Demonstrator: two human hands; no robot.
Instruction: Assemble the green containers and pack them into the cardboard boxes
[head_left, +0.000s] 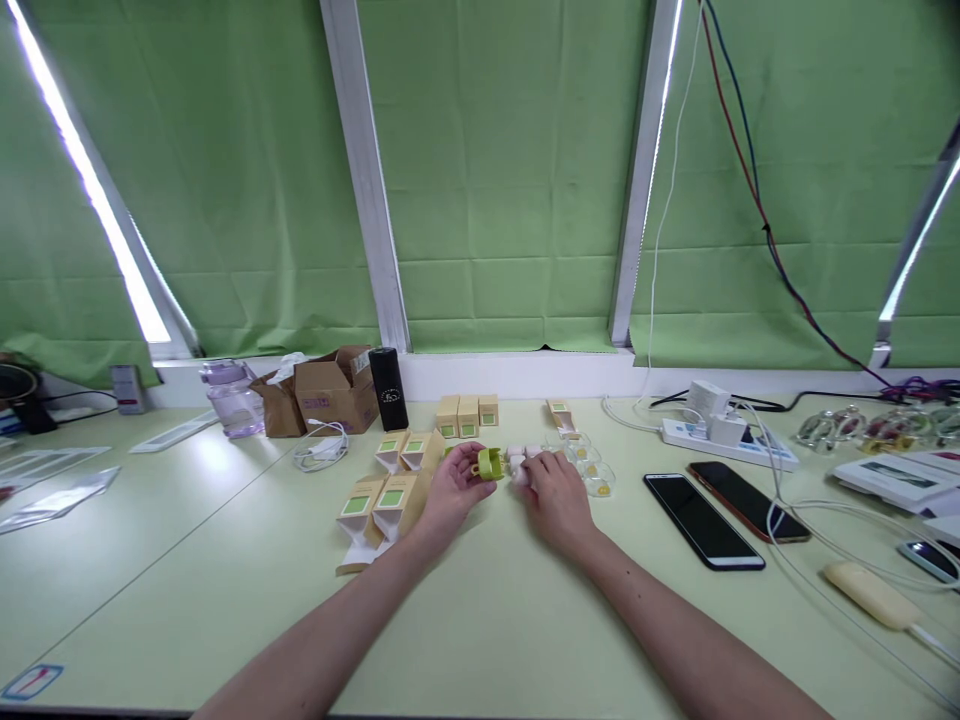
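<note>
My left hand [452,492] is closed around a small olive-green plastic piece [490,463] with an open, cup-like shape. Beside it, my right hand [559,497] reaches down to the table, its fingertips pinched on a small whitish-pink piece [520,477]. A few similar pale pink blocks [517,453] lie just beyond those fingers. To the right of my right hand sit several clear round plastic shells [598,478], some with yellow inside. Left of my left hand stand several cream cardboard boxes [391,498] with green labels and open flaps.
More small boxes [468,415] stand at the back, with another box [561,417] farther right. Two phones [703,520] lie to the right near a power strip [731,443] and loose white cables. A brown carton [330,392], black cylinder [388,388] and water bottle [234,400] line the back left.
</note>
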